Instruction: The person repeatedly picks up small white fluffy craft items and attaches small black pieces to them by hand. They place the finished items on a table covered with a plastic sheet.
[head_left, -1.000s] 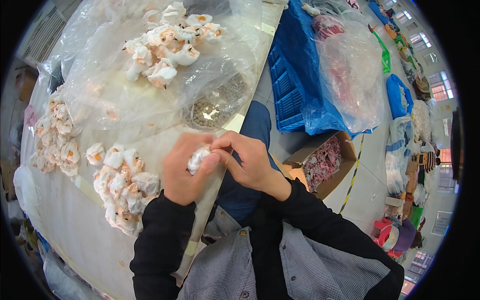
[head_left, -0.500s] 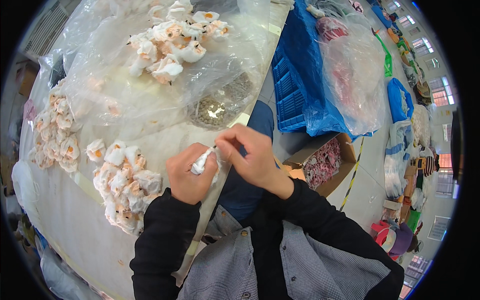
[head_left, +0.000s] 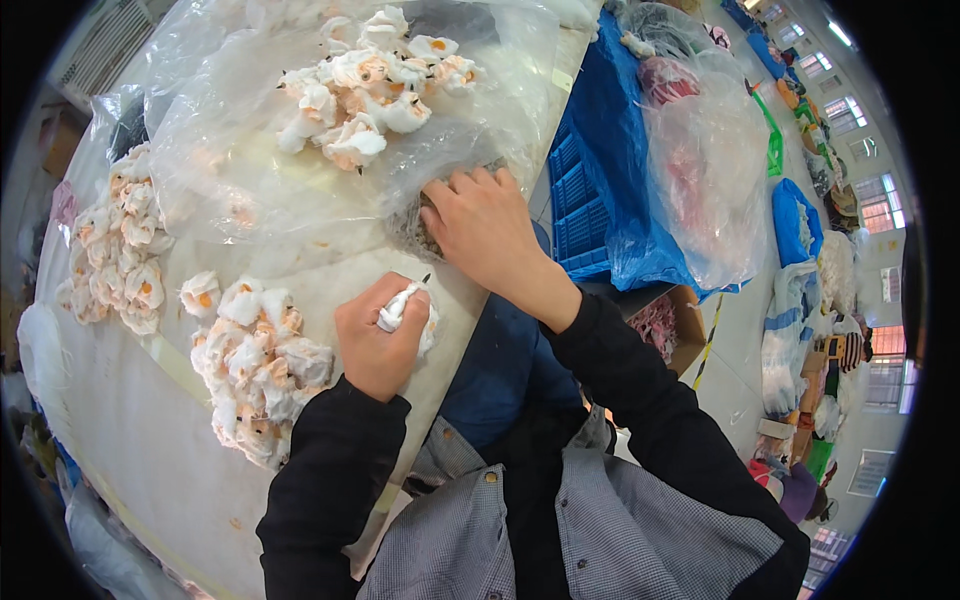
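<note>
My left hand (head_left: 378, 335) is closed around a white fabric flower (head_left: 398, 308) above the table's near edge, its short dark stem tip (head_left: 426, 278) pointing up and out of the fist. Farther away, my right hand (head_left: 480, 225) reaches into a clear plastic bag of small grey-green beads (head_left: 408, 228). Its fingers are bent and somewhat apart, with the tips partly hidden among the beads and film. Beside my left hand lies a pile of white and peach fabric flowers (head_left: 255, 365), some with orange centres and dark stem tips.
More such flowers form a far heap (head_left: 370, 85) on plastic sheeting (head_left: 240, 130) and a left heap (head_left: 125, 245), all on the pale table (head_left: 150, 440). Right of the table stand a blue crate (head_left: 580, 205) with bagged goods and a cardboard box (head_left: 688, 335) of pink pieces.
My right hand has left the flower's stem tip and moved away from me, into the bag of beads. My left hand still holds the flower, its dark tip now exposed.
</note>
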